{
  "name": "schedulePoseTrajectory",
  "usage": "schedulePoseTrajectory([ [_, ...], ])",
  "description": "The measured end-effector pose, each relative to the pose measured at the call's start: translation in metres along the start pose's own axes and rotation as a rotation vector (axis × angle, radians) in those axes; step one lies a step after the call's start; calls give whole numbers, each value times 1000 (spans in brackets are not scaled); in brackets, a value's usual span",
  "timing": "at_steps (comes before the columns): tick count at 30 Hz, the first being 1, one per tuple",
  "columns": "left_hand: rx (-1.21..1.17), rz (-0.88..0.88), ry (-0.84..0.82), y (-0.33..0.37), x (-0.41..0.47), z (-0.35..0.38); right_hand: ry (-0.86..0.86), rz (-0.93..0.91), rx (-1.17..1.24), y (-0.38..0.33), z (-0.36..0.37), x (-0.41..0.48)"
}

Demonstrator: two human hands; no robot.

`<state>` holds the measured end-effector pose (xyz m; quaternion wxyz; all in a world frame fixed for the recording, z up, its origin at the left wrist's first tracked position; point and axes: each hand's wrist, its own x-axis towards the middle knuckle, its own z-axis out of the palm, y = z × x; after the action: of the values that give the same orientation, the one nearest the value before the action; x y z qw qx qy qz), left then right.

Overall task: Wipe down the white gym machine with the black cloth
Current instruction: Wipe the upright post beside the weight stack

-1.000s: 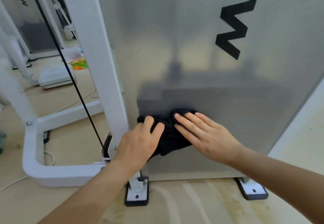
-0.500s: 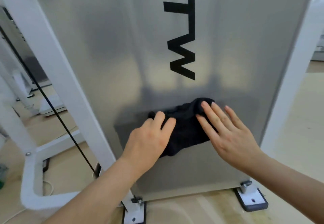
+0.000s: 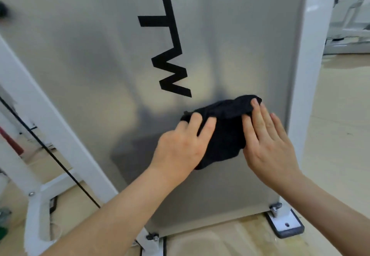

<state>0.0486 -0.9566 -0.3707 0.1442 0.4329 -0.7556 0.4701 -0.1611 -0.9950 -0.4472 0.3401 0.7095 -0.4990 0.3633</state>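
Black cloth (image 3: 222,135) lies bunched low on the gym machine (image 3: 100,75), under its black lettering (image 3: 170,59), your left hand (image 3: 180,149) pressing it with slightly bent fingers, your right hand (image 3: 268,145) flat on its right edge, fingers straight and close together.

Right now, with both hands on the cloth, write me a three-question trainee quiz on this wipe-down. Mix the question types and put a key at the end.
1. True or false: the left hand and the right hand both rest on the crumpled black cloth, which lies against the frosted grey panel.
2. Relative to the black lettering, the cloth lies: A above it; B below and to its right; C on the floor.
3. Which hand is nearer the white upright post?
Key: 1 true; 2 B; 3 the right hand.
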Motion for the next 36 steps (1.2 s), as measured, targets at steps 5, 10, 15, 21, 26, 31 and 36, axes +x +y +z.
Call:
schedulePoseTrajectory([
  [5, -58, 50, 12, 36, 3, 18, -173, 76, 28, 12, 11, -50],
  [10, -69, -3, 240, 46, 84, -2, -83, 361, 160, 53, -15, -16],
  [15, -56, 25, 356, 82, 155, 3, -149, 734, 376, 92, -33, 37],
  [21, -24, 154, 272, 132, 143, 38, 109, 1001, 1170, 90, 1, 42],
  [26, -66, 340, -5, 177, 76, 74, 116, 1044, 1036, 64, 54, -55],
  [31, -127, 400, -228, 213, 48, 80, -305, 1191, 1125, 76, 57, -111],
  [36, -218, 162, -113, 176, 77, 39, -649, 919, 875, 113, 14, -50],
])
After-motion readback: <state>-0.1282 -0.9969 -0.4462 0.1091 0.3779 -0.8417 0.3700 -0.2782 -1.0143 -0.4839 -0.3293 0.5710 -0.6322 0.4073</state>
